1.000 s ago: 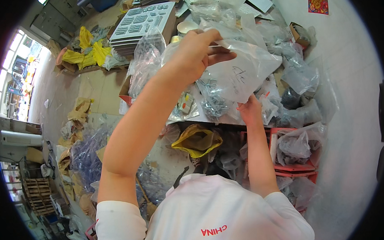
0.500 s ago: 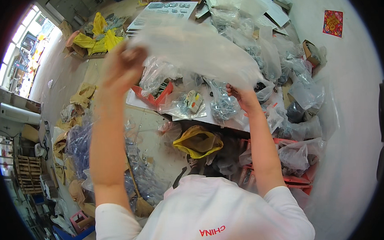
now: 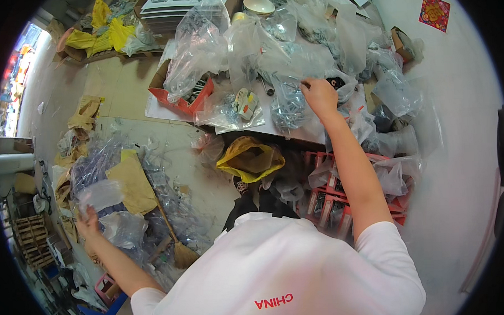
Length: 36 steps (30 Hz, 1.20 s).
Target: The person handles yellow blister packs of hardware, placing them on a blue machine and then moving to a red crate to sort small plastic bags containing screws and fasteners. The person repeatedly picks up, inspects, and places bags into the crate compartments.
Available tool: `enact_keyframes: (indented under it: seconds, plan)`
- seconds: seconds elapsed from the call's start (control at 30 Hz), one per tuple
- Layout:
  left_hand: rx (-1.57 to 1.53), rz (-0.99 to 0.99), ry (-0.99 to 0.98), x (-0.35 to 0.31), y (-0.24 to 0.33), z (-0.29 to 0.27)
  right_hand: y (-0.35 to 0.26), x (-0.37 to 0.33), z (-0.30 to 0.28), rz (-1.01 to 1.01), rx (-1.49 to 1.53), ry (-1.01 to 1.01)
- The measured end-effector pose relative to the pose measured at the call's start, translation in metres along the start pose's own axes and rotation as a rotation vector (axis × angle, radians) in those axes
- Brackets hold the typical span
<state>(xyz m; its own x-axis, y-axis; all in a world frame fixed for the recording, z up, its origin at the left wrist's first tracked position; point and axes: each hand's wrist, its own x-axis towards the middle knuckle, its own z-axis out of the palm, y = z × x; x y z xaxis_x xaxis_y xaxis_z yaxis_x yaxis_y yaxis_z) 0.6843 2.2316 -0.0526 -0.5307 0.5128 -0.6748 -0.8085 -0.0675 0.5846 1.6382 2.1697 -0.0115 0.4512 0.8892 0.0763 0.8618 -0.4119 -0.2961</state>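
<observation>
My left hand [image 3: 88, 223] is stretched far out to the lower left, its fingers apart. A translucent plastic bag [image 3: 100, 195] is right at its fingertips, above a heap of crumpled plastic. My right hand [image 3: 321, 98] is over the cluttered table, fingertips pressed together. What they pinch, if anything, is too small to tell. Just below and left of it sits a clear bag of metal hardware [image 3: 289, 109]. Beside that lie a clear flat bag with a white-and-yellow packet [image 3: 245, 104] and a red box of metal parts [image 3: 190, 103].
An open yellow sack [image 3: 249, 160] stands at the table's front edge, by my feet. Red bins [image 3: 334, 202] are under the table on the right. A broom [image 3: 183, 254] and brown paper [image 3: 132, 184] lie among the plastic on the left. A white wall [image 3: 457, 150] bounds the right.
My left hand has swung from above the table down to the far left, taking the translucent bag that both hands held. My right hand has let that bag go and moved slightly up.
</observation>
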Motion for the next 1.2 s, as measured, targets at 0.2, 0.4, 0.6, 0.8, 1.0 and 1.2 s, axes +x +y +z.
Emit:
enact_keyframes:
  seconds: [0.2, 0.4, 0.6, 0.8, 1.0, 1.2]
  plan:
    - [0.552, -0.321, -0.337, -0.003, -0.248, -0.027, -0.013, -0.020, -0.002, -0.034, -0.055, -0.032]
    - [0.949, -0.363, -0.700, -0.174, -0.438, 0.058, -0.012, -0.045, -0.029, -0.147, 0.010, 0.045]
    - [1.207, -0.238, -1.238, -0.337, -0.526, 0.149, -0.012, -0.111, -0.048, -0.238, 0.056, 0.110]
    - [1.634, 0.625, -1.425, -0.438, -0.612, 0.216, -0.025, -0.133, -0.035, -0.296, 0.096, 0.131]
    - [1.522, 0.671, -1.447, -0.415, -0.636, 0.230, 0.000, -0.127, -0.036, -0.191, 0.303, 0.253]
    - [1.397, 0.412, -1.266, -0.403, -0.625, 0.208, 0.024, -0.120, -0.034, -0.081, 0.638, 0.199]
